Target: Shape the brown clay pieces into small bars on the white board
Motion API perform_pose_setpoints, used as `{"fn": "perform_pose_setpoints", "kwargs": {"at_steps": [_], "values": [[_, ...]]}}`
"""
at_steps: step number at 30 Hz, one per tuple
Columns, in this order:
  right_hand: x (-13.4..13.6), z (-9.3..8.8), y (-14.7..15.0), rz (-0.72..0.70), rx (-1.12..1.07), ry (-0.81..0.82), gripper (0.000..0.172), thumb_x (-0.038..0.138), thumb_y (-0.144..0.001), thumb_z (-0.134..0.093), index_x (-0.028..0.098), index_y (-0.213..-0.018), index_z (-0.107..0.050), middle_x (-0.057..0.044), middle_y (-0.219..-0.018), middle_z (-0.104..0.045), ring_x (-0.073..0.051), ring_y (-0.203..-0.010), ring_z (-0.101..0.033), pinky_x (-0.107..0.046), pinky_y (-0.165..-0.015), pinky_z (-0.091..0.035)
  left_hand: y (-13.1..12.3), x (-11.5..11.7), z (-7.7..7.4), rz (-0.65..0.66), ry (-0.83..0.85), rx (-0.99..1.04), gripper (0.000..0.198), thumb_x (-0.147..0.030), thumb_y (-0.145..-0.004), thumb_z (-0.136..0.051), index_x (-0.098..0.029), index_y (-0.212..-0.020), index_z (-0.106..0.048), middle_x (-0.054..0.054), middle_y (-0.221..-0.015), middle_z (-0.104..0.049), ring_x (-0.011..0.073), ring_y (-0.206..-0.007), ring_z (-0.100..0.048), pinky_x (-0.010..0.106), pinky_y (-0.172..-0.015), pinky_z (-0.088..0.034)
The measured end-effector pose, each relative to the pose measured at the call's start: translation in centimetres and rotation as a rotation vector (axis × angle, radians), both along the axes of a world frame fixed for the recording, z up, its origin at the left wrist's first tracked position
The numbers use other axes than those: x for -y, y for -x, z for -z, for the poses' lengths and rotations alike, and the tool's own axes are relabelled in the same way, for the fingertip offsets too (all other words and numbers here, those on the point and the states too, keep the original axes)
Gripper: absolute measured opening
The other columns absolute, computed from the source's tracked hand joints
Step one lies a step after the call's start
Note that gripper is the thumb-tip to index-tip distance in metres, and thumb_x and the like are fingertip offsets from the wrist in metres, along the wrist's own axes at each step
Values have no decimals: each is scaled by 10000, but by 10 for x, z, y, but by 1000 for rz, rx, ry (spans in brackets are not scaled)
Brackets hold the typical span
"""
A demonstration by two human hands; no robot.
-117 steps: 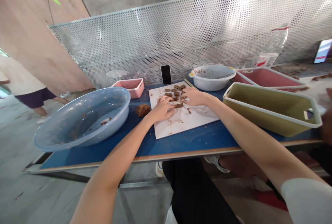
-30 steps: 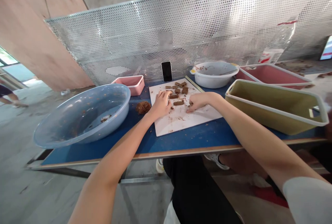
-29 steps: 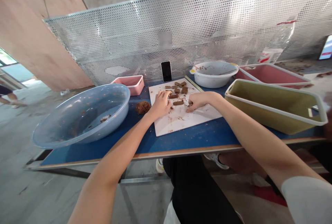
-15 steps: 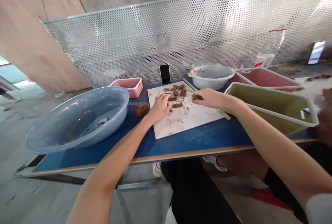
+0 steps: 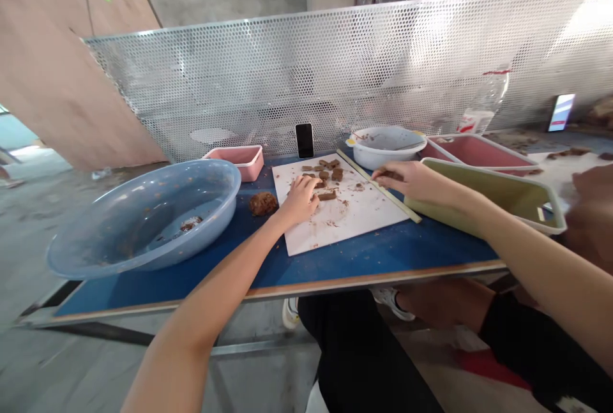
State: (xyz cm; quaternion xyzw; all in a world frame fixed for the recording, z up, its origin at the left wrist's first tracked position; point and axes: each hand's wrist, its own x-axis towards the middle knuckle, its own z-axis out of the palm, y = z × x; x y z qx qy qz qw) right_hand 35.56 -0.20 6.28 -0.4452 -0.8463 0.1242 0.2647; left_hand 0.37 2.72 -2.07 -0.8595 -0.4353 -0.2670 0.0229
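My left hand [image 5: 301, 199] rests over the left part of a white board [image 5: 306, 240], its fingers bent but apart at the edge of several short brown strips, perhaps clay. One brown strip [image 5: 327, 196] lies just right of its fingertips. My right hand [image 5: 407, 180] hovers at the board's right side by a thin pale stick [image 5: 395, 201]. Its fingers are curled together, and whatever lies inside them is hidden. A rough brown lump [image 5: 263, 203] sits left of the board on the blue table [image 5: 364, 256].
At left stands a large blue basin [image 5: 143, 260], with a small pink tub [image 5: 251, 170] behind. A phone [image 5: 304, 140] leans on the perforated metal panel [image 5: 215, 94]. On the right are a white bowl [image 5: 383, 156], an olive tub [image 5: 450, 212], a pink tub [image 5: 502, 154] and a plastic bottle [image 5: 483, 103].
My right hand has moved right, away from the brown strips to beside the pale stick. My left hand has shifted slightly right. The camera view has tilted and turned a little.
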Motion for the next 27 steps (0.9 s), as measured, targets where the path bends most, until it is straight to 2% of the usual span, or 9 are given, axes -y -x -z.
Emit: {"fn": "perform_pose_setpoints", "kwargs": {"at_steps": [5,8,10,12,14,16,18,21,27], "values": [[-39,16,61,-71,-1,114,607,766,-1034,-503,237,-768,-638,-30,-655,-666,-201,-625,-601,-358,-660,-431,3,0,0,10,-30,2,429,-181,-1038,-491,-153,-1449,-613,158,-1388,-657,350,-1365,-532,542,-1257,-431],[-58,35,84,-89,-42,129,626,767,-1030,-515,240,-695,-559,-3,-587,-578,-179,-592,-549,-349,-647,-400,5,-1,0,15,-33,-2,412,-174,-1035,-488,-159,-1424,-624,159,-1359,-660,349,-1340,-538,545,-1223,-458],[-68,50,91,-110,-112,94,555,727,-1024,-554,233,-782,-630,-9,-642,-620,-195,-636,-587,-357,-674,-437,6,-1,1,11,-28,-4,410,-166,-1026,-491,-157,-1412,-627,163,-1350,-659,352,-1340,-535,551,-1207,-471],[-74,66,93,-148,-205,41,456,659,-1022,-604,222,-963,-720,-45,-816,-725,-230,-757,-674,-388,-753,-517,6,-2,1,5,-23,-6,407,-163,-1019,-496,-164,-1404,-630,159,-1345,-658,353,-1341,-533,553,-1200,-477],[-77,79,91,-189,-279,-32,388,597,-1019,-652,229,-1078,-761,-95,-1058,-772,-274,-954,-740,-452,-901,-584,5,-2,2,-1,-19,-6,405,-163,-1018,-499,-168,-1401,-630,156,-1345,-657,351,-1337,-534,550,-1198,-480],[-80,89,88,-205,-313,-110,340,560,-1024,-676,241,-1057,-789,-126,-1225,-741,-312,-1138,-740,-520,-1067,-582,5,-1,2,-1,-16,-7,407,-163,-1021,-497,-164,-1406,-627,158,-1352,-656,351,-1335,-536,547,-1194,-482],[-82,94,85,-189,-321,-158,341,545,-1049,-657,246,-978,-804,-142,-1250,-712,-338,-1236,-714,-564,-1170,-545,4,0,1,8,-14,-12,413,-165,-1025,-499,-168,-1419,-622,158,-1352,-657,351,-1333,-538,546,-1190,-484],[-81,96,84,-148,-318,-196,393,523,-1093,-590,247,-909,-801,-151,-1203,-699,-358,-1291,-677,-614,-1223,-498,3,2,-2,24,-23,-20,419,-163,-1024,-512,-181,-1429,-619,147,-1331,-660,341,-1314,-546,543,-1187,-487],[-67,92,88,-125,-258,-249,241,482,-1053,-692,268,-1073,-801,-140,-1294,-665,-364,-1348,-609,-665,-1270,-410,4,0,-2,35,-38,-23,368,-149,-1025,-526,-195,-1368,-649,131,-1307,-665,330,-1287,-551,544,-1183,-493]]}}
